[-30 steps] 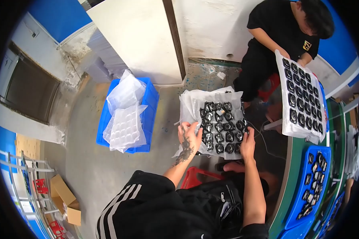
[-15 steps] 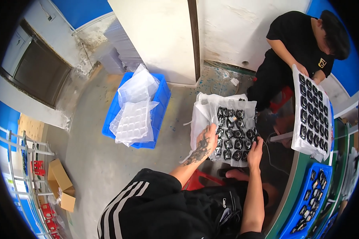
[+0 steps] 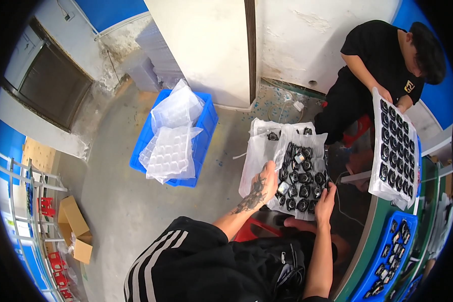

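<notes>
Translucent tray [image 3: 319,139] of black parts [image 3: 304,178], head view: between both hands, left of the green bench [image 3: 371,226].
Right hand [image 3: 325,201] grips the right edge; left hand [image 3: 268,182] meets the left, its grip unclear. Best kept level, since loose parts could slide. Pale patches [image 3: 283,188] too small to read; co-worker's shirt [image 3: 370,48] bears a yellow mark [image 3: 409,86].

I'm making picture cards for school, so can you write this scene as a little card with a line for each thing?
Left hand: tattooed wrist; the hand is at the left side of a white tray; grip unclear
Right hand: this hand holds the tray's right edge
On tray: many small black parts
Co-worker: person in black, holding another white tray with black parts in rows
Right side: blue tray of parts on a green table
Left side: blue crate topped with clear trays
</notes>
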Demonstrator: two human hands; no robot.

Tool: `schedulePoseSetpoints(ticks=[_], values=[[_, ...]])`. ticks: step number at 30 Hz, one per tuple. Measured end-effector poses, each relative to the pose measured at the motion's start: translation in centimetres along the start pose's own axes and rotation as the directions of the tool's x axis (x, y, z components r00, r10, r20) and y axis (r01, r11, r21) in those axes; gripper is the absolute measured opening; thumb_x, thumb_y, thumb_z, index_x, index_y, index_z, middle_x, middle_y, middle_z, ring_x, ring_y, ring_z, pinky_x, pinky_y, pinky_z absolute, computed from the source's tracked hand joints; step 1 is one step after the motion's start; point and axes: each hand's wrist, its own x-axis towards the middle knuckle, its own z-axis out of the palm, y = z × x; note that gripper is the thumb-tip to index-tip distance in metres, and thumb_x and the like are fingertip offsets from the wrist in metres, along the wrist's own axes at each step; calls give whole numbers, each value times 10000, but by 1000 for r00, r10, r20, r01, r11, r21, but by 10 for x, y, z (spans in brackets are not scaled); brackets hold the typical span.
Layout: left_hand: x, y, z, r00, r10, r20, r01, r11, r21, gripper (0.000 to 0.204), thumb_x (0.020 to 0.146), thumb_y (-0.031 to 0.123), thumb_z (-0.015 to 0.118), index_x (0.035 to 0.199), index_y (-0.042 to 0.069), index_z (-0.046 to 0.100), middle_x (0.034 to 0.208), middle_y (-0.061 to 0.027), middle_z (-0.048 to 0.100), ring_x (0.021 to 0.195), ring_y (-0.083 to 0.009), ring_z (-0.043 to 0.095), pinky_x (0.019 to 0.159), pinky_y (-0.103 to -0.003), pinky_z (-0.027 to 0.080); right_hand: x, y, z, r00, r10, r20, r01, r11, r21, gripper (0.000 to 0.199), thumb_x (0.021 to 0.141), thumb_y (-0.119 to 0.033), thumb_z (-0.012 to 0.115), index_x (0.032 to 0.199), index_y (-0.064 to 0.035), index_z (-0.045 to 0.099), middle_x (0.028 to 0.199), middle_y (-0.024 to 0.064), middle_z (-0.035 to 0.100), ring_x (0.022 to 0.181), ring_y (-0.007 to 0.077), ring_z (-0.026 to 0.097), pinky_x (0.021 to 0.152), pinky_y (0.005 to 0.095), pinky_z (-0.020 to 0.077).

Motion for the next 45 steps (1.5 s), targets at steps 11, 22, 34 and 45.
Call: schedulePoseSetpoints(ticks=[11,22,34,45], values=[[-14,-35,20,979,58,-196,-80,992,-102,153,891,99,553,995,46,453,805,-232,571,744,-436,591,634,-463,449,-24,4,-16,1000,5,-7,-5,999,32,270,978,-118,419,1245,-78,424,977,269,614,943,456,592,778,447,463],[-25,14,-72,976,174,-132,-194,968,-162,151,880,72,563,969,31,449,768,-190,548,677,-379,562,620,-420,439,-67,-52,-66,1000,-10,-29,13,992,128,257,971,-82,427,1226,-48,425,970,241,612,892,419,607,775,410,466],[-38,129,-141,889,439,132,-261,721,-642,90,880,-25,508,935,30,464,873,-1,466,835,-76,430,764,-221,368,-173,-88,-171,937,77,-340,61,924,377,258,972,-120,475,1223,-61,448,795,-10,455,729,79,420,667,230,385],[-28,297,-34,304,707,639,24,665,-747,79,893,24,542,957,45,501,941,4,544,896,-53,480,818,-215,377,-264,-74,-285,815,483,-319,159,343,926,208,988,-107,430,1194,-79,444,1060,86,626,952,154,601,839,312,495]])
